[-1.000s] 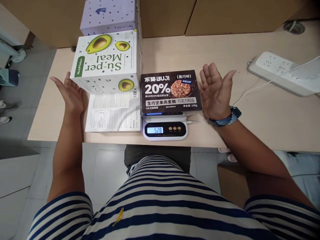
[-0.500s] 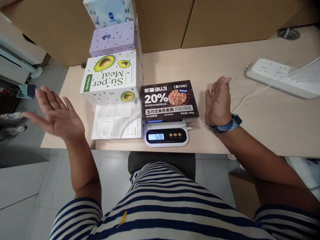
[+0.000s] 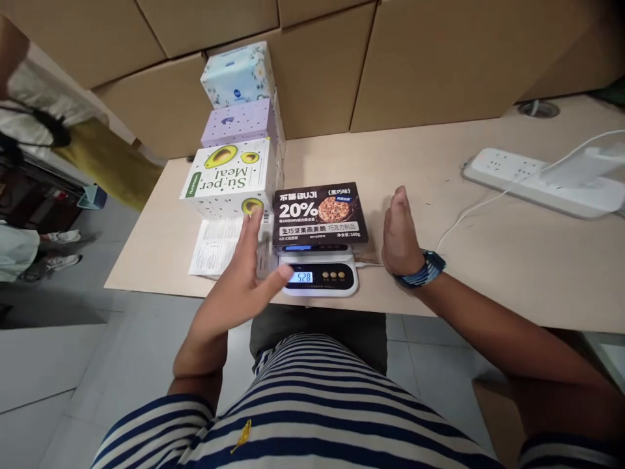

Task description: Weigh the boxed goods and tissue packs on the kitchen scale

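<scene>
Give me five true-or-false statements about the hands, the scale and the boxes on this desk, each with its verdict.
1. A dark box lies on the scale. True.
2. The left hand grips the dark box. False: it is open and empty, in front of the white leaflet.
3. The right hand wears a wristband. True.
4. The avocado box sits right of the scale. False: it sits to the left.
5. The power strip lies on the floor. False: it lies on the desk.
</scene>
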Demonstrator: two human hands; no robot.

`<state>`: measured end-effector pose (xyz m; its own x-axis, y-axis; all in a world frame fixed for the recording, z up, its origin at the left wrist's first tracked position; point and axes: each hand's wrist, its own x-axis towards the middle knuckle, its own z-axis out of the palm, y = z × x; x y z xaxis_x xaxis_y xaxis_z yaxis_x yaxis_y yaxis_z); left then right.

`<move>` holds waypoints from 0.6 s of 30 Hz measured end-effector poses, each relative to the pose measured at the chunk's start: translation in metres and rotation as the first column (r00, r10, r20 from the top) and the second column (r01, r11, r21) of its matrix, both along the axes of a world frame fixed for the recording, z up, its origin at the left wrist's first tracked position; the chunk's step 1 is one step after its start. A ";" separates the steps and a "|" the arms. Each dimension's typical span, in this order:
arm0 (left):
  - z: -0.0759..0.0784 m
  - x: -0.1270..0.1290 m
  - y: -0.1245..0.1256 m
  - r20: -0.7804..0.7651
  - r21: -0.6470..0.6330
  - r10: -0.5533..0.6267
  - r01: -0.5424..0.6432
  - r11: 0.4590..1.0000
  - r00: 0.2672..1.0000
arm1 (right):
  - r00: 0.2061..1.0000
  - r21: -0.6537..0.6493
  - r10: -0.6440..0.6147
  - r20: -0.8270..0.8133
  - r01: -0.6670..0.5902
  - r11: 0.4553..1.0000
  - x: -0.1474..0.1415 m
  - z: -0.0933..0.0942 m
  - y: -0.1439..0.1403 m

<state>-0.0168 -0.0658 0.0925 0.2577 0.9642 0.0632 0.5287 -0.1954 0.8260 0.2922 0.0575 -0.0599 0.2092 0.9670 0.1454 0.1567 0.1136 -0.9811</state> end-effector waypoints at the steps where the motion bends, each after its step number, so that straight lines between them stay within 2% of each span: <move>1: 0.004 0.004 -0.001 -0.008 0.004 -0.035 0.035 0.999 0.999 | 1.000 -0.014 -0.002 -0.013 0.002 1.000 -0.002 0.002 -0.001; 3: 0.006 0.013 -0.001 0.049 -0.003 -0.046 0.046 0.999 0.998 | 0.999 -0.030 -0.013 -0.046 0.012 0.999 -0.006 0.006 -0.001; 6: 0.001 0.026 0.006 0.185 -0.063 0.058 -0.047 0.997 0.981 | 0.994 -0.039 -0.007 -0.108 0.003 0.999 -0.008 0.008 0.000; 9: -0.008 0.034 0.017 0.303 -0.126 0.152 -0.118 0.985 0.941 | 0.995 0.033 0.055 -0.084 -0.053 0.998 -0.005 0.004 0.000; 12: -0.014 0.038 0.025 0.413 -0.135 0.199 -0.156 0.978 0.889 | 0.994 0.077 0.086 -0.061 -0.082 0.994 -0.003 0.002 -0.002; 18: -0.016 0.040 0.029 0.460 -0.161 0.190 -0.129 0.978 0.867 | 0.981 -0.038 0.014 -0.191 -0.022 0.999 -0.009 0.005 -0.002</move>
<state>0.0235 -0.0364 0.0767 0.0684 0.9975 0.0183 0.0861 -0.0241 0.9960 0.2836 0.0550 -0.0554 0.2119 0.9751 0.0657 -0.0353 0.0748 -0.9966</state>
